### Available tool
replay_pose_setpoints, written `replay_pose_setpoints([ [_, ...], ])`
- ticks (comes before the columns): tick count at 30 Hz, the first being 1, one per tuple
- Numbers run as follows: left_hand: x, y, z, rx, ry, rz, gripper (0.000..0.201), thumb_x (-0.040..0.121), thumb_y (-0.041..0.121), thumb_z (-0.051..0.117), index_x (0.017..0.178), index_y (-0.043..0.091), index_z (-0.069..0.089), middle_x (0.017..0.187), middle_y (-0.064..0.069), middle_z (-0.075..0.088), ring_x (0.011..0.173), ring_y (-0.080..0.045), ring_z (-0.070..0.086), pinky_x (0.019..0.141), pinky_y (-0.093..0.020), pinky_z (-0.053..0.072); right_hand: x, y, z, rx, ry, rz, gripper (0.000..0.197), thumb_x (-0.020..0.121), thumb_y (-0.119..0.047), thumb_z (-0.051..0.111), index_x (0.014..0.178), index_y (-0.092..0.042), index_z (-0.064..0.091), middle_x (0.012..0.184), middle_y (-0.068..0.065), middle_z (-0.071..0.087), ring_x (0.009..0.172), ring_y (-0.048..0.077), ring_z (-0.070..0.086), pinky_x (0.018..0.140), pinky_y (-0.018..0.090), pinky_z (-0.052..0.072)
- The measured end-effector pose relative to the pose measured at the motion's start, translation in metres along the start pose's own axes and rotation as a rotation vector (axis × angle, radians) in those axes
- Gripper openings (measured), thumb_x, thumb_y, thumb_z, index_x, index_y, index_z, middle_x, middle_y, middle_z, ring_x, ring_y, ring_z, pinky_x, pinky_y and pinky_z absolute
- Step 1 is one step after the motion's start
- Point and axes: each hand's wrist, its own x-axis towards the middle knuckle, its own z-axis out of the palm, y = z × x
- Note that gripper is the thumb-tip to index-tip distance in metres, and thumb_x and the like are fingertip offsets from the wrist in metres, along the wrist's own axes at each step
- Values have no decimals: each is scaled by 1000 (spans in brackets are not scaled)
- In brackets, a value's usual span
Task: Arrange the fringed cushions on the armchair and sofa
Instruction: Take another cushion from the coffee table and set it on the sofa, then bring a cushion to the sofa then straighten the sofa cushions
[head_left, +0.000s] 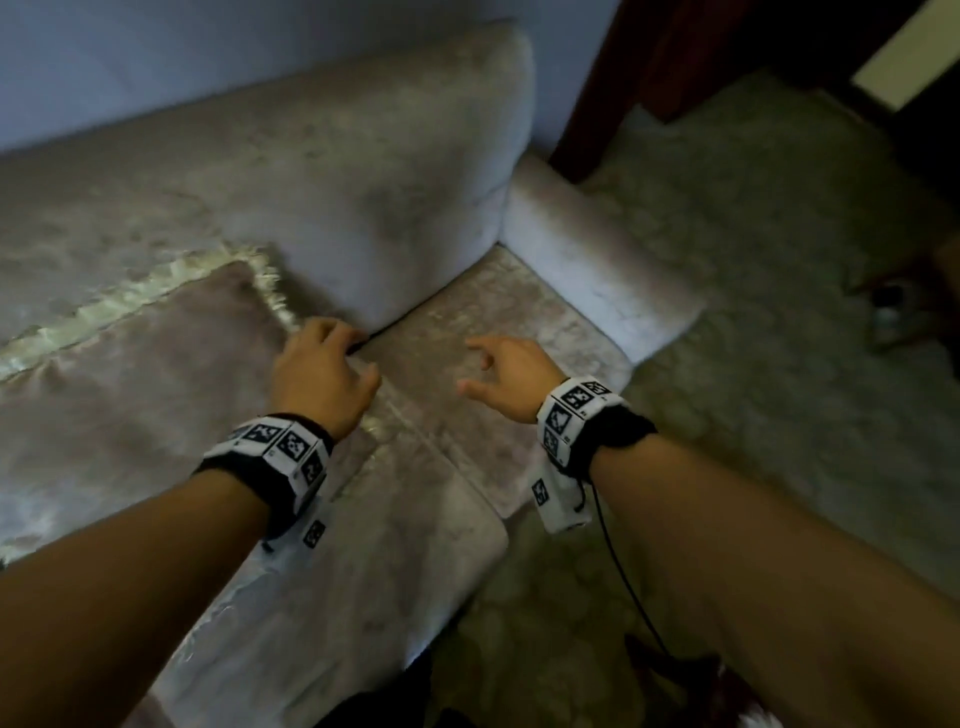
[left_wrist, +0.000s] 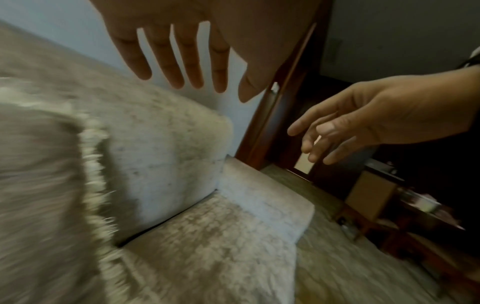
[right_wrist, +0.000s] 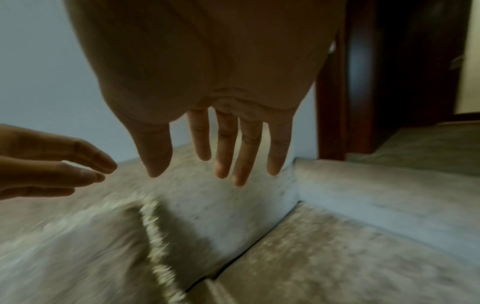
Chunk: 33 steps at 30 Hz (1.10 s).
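Note:
A pale mauve velvet cushion (head_left: 130, 395) with a cream fringe (head_left: 156, 280) lies flat on the sofa seat (head_left: 493, 338) at the left. It also shows blurred in the left wrist view (left_wrist: 39, 185) and the right wrist view (right_wrist: 78, 246). My left hand (head_left: 322, 364) hovers over the cushion's right corner with straight, spread fingers (left_wrist: 182, 61) and holds nothing. My right hand (head_left: 498, 369) hangs over the bare seat beside it, fingers (right_wrist: 226, 154) straight and apart, empty. No armchair is in view.
The sofa backrest (head_left: 363, 182) rises behind the hands, and a low armrest (head_left: 597, 270) closes the seat on the right. Greenish patterned carpet (head_left: 753, 260) covers the floor. A dark wooden door frame (head_left: 597, 104) stands at the back right, and dark furniture (left_wrist: 389, 195) beyond.

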Motion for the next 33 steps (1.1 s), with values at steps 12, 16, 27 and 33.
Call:
replay_pose_setpoints([
  [12, -137, 298, 84, 70, -250, 509, 35, 88, 36, 64, 119, 20, 63, 132, -7, 52, 116, -36, 53, 98, -45, 44, -336, 193, -2, 232, 297, 482, 62, 91, -42, 65, 144, -17, 47, 131, 8, 61, 123, 26, 55, 98, 31, 42],
  [16, -199, 394, 124, 85, -381, 750, 36, 87, 35, 65, 120, 20, 64, 132, -7, 51, 112, -34, 56, 93, -43, 48, -461, 249, 20, 317, 370, 714, 65, 92, -47, 61, 147, -18, 42, 133, 8, 60, 131, 28, 48, 107, 36, 35],
  [27, -340, 563, 237, 207, -885, 1297, 35, 89, 51, 58, 120, 35, 56, 124, 6, 62, 101, -19, 64, 85, -41, 56, -686, 291, 118, 569, 543, 1305, 63, 88, -60, 58, 141, -26, 47, 128, -2, 62, 116, 22, 58, 99, 38, 47],
  [33, -389, 606, 293, 272, -1073, 1561, 31, 90, 42, 62, 119, 31, 59, 110, 11, 64, 100, -15, 62, 85, -35, 54, -734, 266, 176, 785, 647, 1631, 64, 88, -55, 63, 141, -23, 48, 122, -2, 66, 110, 19, 61, 97, 34, 48],
])
